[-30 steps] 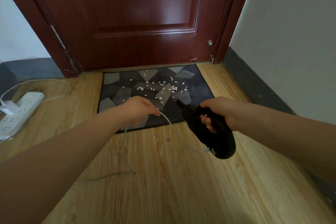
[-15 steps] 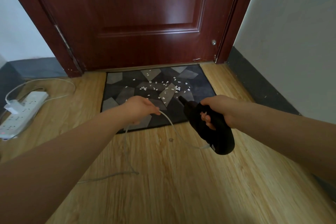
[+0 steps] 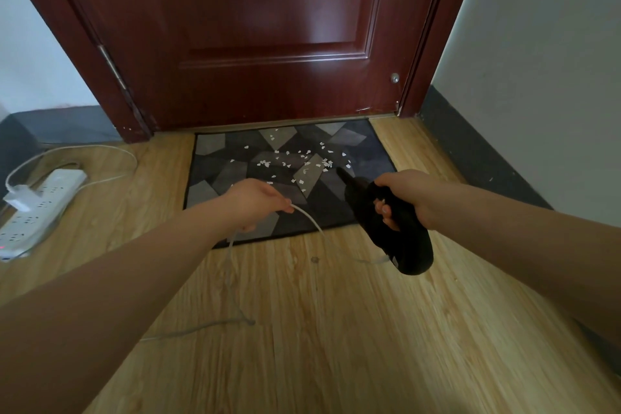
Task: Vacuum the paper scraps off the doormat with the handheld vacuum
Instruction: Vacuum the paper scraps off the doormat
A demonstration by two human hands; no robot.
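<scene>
1. The right hand [image 3: 415, 197] is wrapping its fingers round the handle of the black handheld vacuum [image 3: 386, 222], gripping it firmly, with the nozzle pointing down toward the doormat [image 3: 215, 175].
2. The left hand [image 3: 257, 202] is pinching the white cord [image 3: 312, 222] between curled fingers, lifting a loop of it off the floor just in front of the doormat's near edge.
3. The paper scraps [image 3: 295, 160] are lying in a loose scatter across the middle of the doormat, most toward its far half, near the door [image 3: 268, 27].
4. The nozzle tip is hovering above the doormat's near right part, apart from the pile; not one scrap looks collected yet, so the step in hand is probably the approach.
5. To do it well, the person should be lowering the nozzle almost onto the doormat and sweeping slowly from its right side toward its left.
6. The left hand should be feeding slack, keeping the cord off the doormat so it is not dragging scraps onto the wooden floor [image 3: 336, 329].
7. The power strip [image 3: 40, 202] is lying well to the left of the doormat; tugging the cord hard could be risking the plug.
</scene>
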